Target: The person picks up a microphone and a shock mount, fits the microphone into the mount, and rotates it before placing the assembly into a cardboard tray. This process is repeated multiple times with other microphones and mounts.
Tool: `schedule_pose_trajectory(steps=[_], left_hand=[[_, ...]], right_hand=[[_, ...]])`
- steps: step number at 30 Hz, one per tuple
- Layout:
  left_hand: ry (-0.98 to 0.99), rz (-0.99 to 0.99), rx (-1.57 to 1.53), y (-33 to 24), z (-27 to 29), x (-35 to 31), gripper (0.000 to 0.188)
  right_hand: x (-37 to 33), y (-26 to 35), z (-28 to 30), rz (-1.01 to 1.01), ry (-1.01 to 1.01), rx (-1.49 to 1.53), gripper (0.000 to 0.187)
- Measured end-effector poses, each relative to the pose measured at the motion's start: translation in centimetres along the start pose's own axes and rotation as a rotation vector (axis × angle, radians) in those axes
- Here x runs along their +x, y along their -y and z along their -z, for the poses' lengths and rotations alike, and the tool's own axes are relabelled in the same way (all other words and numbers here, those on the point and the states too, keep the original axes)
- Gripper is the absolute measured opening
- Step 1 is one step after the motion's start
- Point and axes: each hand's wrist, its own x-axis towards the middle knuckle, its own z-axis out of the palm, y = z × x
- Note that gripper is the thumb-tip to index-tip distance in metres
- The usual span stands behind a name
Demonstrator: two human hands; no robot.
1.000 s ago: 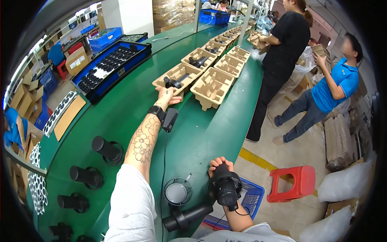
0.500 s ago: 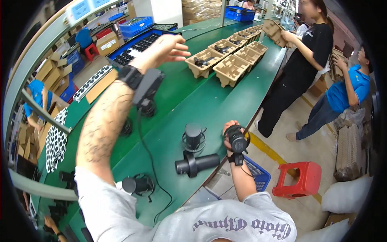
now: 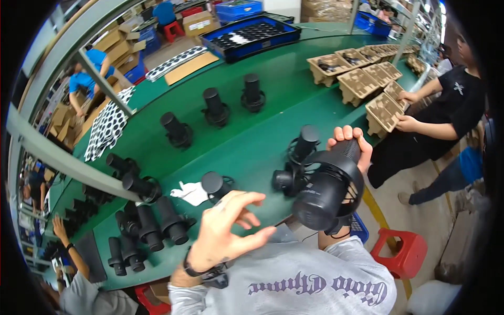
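Observation:
My right hand (image 3: 361, 149) is wrapped round the grille end of a black microphone (image 3: 321, 195), which sits in a round shock mount. The microphone is tilted, with its rounded base toward me, above the table's near edge. My left hand (image 3: 228, 230) hovers left of it, fingers spread and curved, holding nothing. Just beyond my left hand stands another microphone (image 3: 214, 184) beside a crumpled white cloth (image 3: 190, 193). Behind the held microphone, an upright microphone (image 3: 306, 142) and a lying one (image 3: 283, 180) rest on the green table (image 3: 252, 137); the held one partly hides them.
Three microphones (image 3: 214, 105) stand in a row farther back. Several more (image 3: 149, 226) cluster at the left. Moulded pulp trays (image 3: 359, 86) line the right, where a co-worker in black (image 3: 446, 105) holds another tray (image 3: 386, 113). A red stool (image 3: 401, 252) stands on the floor at right.
My left hand has come back from over the far side of the table toward my chest. My right hand has risen from beside the table edge, bringing the microphone up closer. The view has turned left.

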Motion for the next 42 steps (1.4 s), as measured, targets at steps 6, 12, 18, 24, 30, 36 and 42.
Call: schedule_pose_trajectory(steps=[6,12,18,24,30,36,42], left_hand=[[-0.196,-0.179,0.117,-1.6,2.4,-1.7,0.071],[-0.342,-0.393,0.371,3.3,4.5,-4.2,0.068],[-0.405,-0.528,0.508,5.2,5.6,-6.3,0.056],[-0.385,-0.745,0.77,5.1,6.7,-6.5,0.04],[-0.15,-0.898,1.155,4.6,7.4,-6.5,0.026],[0.106,-1.164,1.355,3.9,8.6,-5.1,0.034],[0.341,-1.369,1.349,3.1,8.1,-4.8,0.039]], right_hand=[[-2.4,-6.4,-3.2,-0.058,0.11,-0.106,0.016],[-4.8,-12.8,-4.0,-0.12,0.202,-0.181,0.018],[-4.7,-15.1,-5.4,-0.225,0.246,-0.243,0.023],[-4.3,-15.8,-5.3,-0.27,0.346,-0.297,0.023],[-3.4,-16.1,-4.7,-0.428,0.42,-0.163,0.028],[-3.5,-16.1,-3.9,-0.577,0.47,-0.143,0.028],[-4.0,-16.8,-3.0,-0.761,0.426,-0.039,0.024]])
